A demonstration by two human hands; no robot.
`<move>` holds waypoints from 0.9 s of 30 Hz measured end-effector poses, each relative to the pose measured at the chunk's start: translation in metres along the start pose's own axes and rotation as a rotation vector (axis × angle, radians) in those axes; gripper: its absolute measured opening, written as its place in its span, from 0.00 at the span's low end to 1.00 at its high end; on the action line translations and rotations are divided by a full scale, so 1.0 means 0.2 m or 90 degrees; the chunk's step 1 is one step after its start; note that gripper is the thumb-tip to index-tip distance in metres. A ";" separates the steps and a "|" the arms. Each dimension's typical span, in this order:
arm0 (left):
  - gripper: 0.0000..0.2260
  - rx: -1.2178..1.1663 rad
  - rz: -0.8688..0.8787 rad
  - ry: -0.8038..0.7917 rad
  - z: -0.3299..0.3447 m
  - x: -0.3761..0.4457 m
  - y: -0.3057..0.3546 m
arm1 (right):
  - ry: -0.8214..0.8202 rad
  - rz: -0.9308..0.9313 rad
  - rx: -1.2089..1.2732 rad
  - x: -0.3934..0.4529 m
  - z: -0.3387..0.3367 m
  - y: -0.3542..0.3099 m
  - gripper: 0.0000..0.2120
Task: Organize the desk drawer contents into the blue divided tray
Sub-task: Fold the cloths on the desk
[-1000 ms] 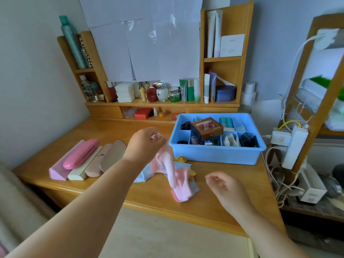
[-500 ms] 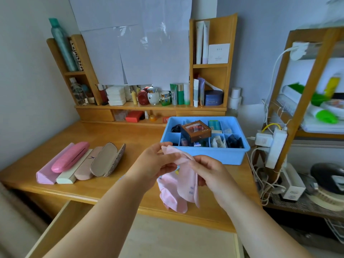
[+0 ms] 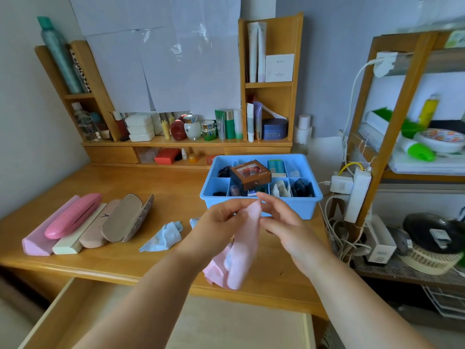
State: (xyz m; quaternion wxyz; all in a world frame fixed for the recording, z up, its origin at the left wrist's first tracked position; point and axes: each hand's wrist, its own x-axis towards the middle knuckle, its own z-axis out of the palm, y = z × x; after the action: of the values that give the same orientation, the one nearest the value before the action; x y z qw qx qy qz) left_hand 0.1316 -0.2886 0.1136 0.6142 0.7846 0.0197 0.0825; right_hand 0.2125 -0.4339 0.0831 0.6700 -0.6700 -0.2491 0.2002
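I hold the pink cloth up in front of me, above the near edge of the tabletop. My left hand pinches its top edge between thumb and fingertips, and my right hand comes in from the other side, fingers loosely spread at the same top corner; I cannot tell for certain whether it grips the fabric or only touches it. The two hands are close together, the cloth between them. Its long axis hangs straight down from my hands, with the lower end bunched above the tabletop. The blue divided tray lies directly beyond my hands, just behind them and a little to the right, so my right hand is the nearer one to it. Its compartments already look crowded, with a brown box resting across the middle dividers. I judge the cloth needs folding smaller before it goes forward into the tray. A light blue cloth lies crumpled on the tabletop left of my hands.
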 end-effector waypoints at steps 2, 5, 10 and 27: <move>0.14 0.038 0.015 0.011 0.03 0.01 0.01 | -0.030 -0.023 0.033 0.01 -0.02 -0.02 0.15; 0.08 0.068 0.000 0.104 0.06 0.04 0.01 | -0.003 -0.061 0.046 0.00 -0.05 -0.05 0.06; 0.05 0.099 0.011 0.212 0.06 0.04 -0.01 | 0.051 -0.074 0.053 -0.01 -0.06 -0.05 0.10; 0.05 0.002 0.040 0.246 -0.01 0.02 0.04 | 0.235 0.028 -0.124 -0.01 -0.15 -0.09 0.02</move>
State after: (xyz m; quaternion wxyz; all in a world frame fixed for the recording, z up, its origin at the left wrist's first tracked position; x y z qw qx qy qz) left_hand 0.1350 -0.2880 0.1231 0.5951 0.7551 0.1132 0.2508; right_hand 0.2265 -0.4592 0.1014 0.6319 -0.7622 -0.1256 0.0635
